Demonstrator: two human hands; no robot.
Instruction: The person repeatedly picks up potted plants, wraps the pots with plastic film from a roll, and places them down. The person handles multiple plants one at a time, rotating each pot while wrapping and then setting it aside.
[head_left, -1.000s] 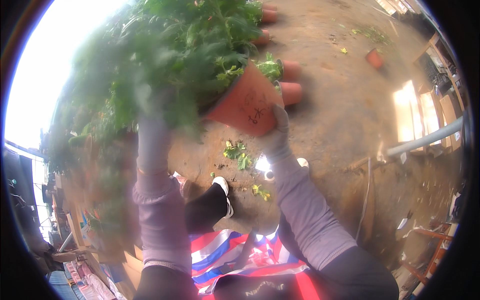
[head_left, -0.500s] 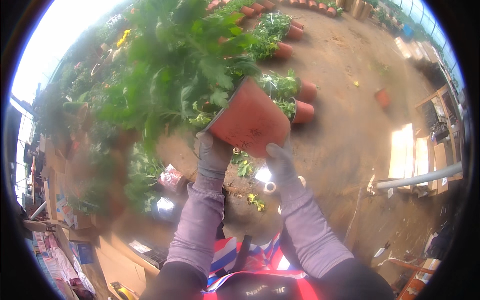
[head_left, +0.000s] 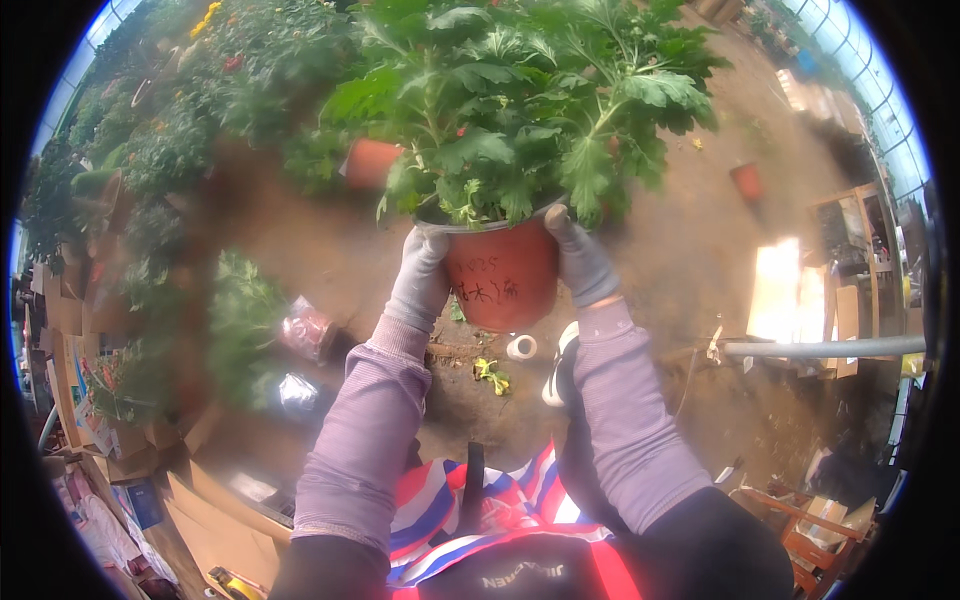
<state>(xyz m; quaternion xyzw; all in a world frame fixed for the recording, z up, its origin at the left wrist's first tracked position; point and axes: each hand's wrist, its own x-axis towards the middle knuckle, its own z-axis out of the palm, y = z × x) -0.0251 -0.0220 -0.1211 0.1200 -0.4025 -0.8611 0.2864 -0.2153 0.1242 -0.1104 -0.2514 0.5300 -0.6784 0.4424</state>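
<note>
A leafy potted plant [head_left: 500, 275] in a reddish-brown plastic pot hangs upright in front of me, its broad green foliage spreading over the rim. My left hand [head_left: 420, 270], in a grey glove, grips the pot's left side near the rim. On the opposite side my right hand [head_left: 580, 252], gloved too, clasps the same rim, thumb up. Dark handwriting marks the pot's near face. Fingers under and behind the pot are partly hidden. Below it, a white roll of tape [head_left: 521, 347] and some yellow-green leaves [head_left: 491, 376] lie on the ground.
Another brown pot [head_left: 372, 163] lies tipped behind the foliage, and one more pot [head_left: 746, 182] is farther right. Wrapped plants [head_left: 305, 328] rest at left near cardboard [head_left: 225, 530]. A grey pipe [head_left: 825, 348] juts in from the right. Dense plants [head_left: 240, 100] fill the far left.
The potted plant has swung from tilted leftward to upright, its foliage moving right. Both hands have turned with it and still hold the pot.
</note>
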